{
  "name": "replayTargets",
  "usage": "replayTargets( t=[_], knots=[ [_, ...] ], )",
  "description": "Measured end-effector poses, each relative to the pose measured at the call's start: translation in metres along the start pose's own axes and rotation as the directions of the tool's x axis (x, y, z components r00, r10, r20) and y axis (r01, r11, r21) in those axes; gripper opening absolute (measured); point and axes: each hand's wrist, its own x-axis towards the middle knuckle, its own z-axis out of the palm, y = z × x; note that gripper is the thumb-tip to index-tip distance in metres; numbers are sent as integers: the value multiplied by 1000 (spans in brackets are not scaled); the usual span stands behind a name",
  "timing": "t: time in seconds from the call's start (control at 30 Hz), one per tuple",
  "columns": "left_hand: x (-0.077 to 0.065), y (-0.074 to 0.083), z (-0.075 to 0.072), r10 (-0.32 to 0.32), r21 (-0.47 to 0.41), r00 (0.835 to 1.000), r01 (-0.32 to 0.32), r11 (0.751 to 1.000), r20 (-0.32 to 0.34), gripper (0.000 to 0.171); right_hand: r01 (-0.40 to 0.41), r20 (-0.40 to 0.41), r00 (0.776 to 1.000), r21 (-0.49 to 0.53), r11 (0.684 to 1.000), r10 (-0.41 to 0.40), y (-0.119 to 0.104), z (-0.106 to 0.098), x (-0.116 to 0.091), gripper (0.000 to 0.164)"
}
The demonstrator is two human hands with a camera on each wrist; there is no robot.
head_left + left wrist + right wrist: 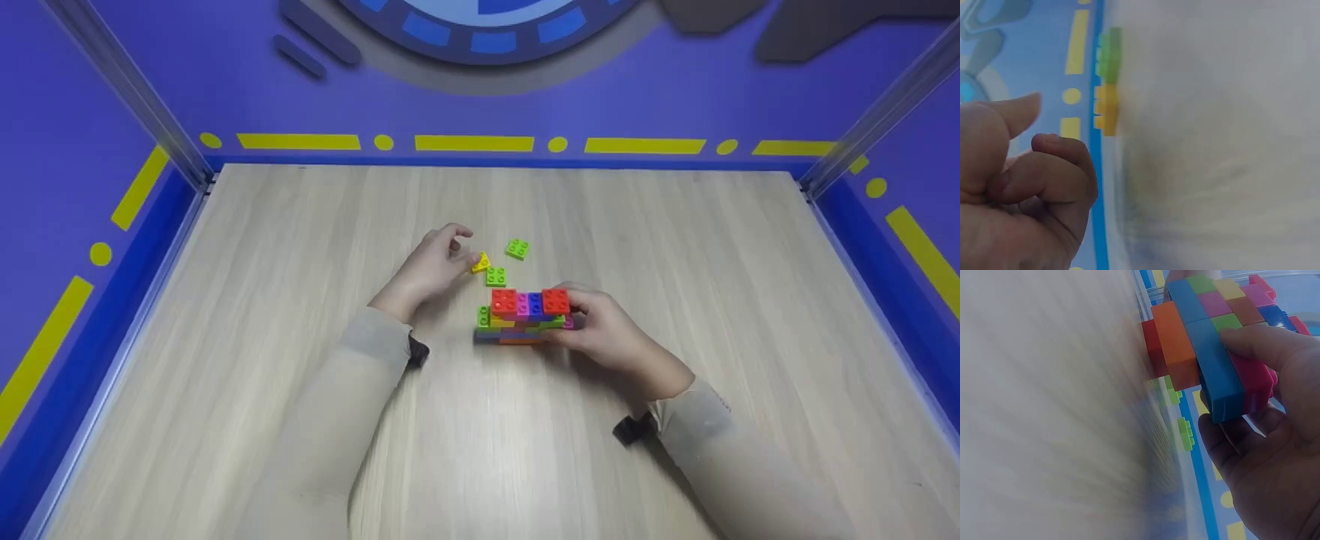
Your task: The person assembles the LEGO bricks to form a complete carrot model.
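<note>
A stack of colored toy building bricks [517, 319] stands near the middle of the table. My right hand [611, 334] grips its right end, thumb on the near side and fingers behind. From the right wrist view, blue, orange, dark pink and green bricks [1219, 371] show in its layers. My left hand [431, 270] is beside a small yellow brick [481, 262], fingers loosely bent. In the left wrist view a gap shows between the thumb and fingers [1061, 174], with the yellow brick [1108, 109] beyond them.
Two light green bricks lie behind the stack: one nearer brick [496, 277] beside the yellow one, and one farther brick [517, 249]. Blue panels [480, 120] with yellow marks wall the wooden table [300, 225] at the back and sides.
</note>
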Motion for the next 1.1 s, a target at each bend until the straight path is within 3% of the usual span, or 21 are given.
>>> replayTargets(
  t=[0.33, 0.7, 1.1],
  knots=[
    [13, -1, 4, -18, 53, 999, 16, 998, 41, 46, -10, -2, 1000, -11, 1000, 10, -3, 0, 0, 40],
    [14, 2, 5, -25, 112, 998, 19, 993, 49, 38, -16, 2, 1000, -10, 1000, 16, -1, 0, 0, 39],
    [8, 7, -3, -18, 21, 1000, 18, 1000, -3, 32, -11, 5, 1000, 0, 1000, 11, 0, -1, 0, 38]
  ],
)
